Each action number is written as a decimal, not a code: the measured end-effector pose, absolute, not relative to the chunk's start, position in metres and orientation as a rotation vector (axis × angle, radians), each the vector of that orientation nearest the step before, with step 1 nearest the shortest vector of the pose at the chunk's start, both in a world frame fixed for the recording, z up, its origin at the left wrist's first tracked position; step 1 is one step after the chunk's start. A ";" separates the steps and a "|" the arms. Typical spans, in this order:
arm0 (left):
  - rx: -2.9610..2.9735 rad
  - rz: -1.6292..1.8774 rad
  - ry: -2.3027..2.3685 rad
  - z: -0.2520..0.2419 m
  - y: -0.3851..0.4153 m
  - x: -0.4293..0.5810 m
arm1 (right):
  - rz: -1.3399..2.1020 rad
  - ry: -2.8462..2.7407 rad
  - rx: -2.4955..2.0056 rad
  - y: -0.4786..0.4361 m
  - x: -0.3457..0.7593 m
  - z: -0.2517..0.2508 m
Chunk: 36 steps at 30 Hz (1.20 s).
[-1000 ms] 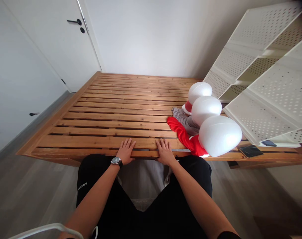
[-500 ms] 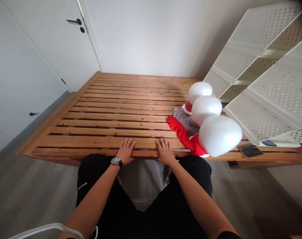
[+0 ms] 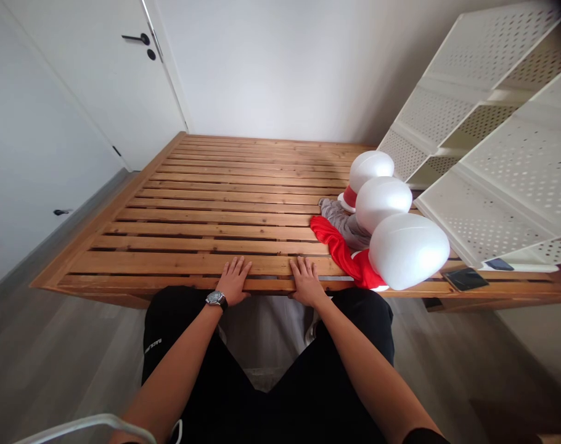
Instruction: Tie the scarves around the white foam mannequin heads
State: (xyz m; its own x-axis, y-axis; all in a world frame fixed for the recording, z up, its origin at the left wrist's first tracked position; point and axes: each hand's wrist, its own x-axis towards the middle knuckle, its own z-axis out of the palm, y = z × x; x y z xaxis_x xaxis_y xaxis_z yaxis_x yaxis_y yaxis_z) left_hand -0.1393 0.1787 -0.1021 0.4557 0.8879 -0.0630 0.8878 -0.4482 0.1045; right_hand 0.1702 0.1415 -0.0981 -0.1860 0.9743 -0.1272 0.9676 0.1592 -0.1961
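Nearest, at the left, white cable (image 3: 86,422); just beyond, black trousers (image 3: 271,419), with knees at the near edge of slatted wooden platform (image 3: 169,264); at that edge, left hand (image 3: 233,282), with wristwatch (image 3: 216,300), palm down on the slats, fingers straight and slightly spread; to the right and apart, right hand (image 3: 307,283), likewise flat, fingers extended and parted; right again, red cloth (image 3: 336,245), gathered below near mannequin head (image 3: 409,251) and trailing far-left over the slats; farther right, dark flat object (image 3: 466,280), perhaps a phone; behind the red cloth, grey cloth (image 3: 340,217) at middle mannequin head (image 3: 384,203); beyond, far mannequin head (image 3: 372,166), with red neckband (image 3: 349,197); along the right, perforated white rack (image 3: 493,216); far left, white door (image 3: 105,80).
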 end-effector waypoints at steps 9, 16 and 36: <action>2.568 -0.001 1.579 -0.102 0.179 -0.139 | 0.357 -2.377 -1.988 0.142 0.171 -0.100; 2.571 0.003 1.576 -0.105 0.179 -0.140 | 0.354 -2.378 -1.988 0.142 0.171 -0.103; 2.560 -0.006 1.582 -0.101 0.179 -0.138 | 0.337 -2.374 -1.976 0.142 0.171 -0.101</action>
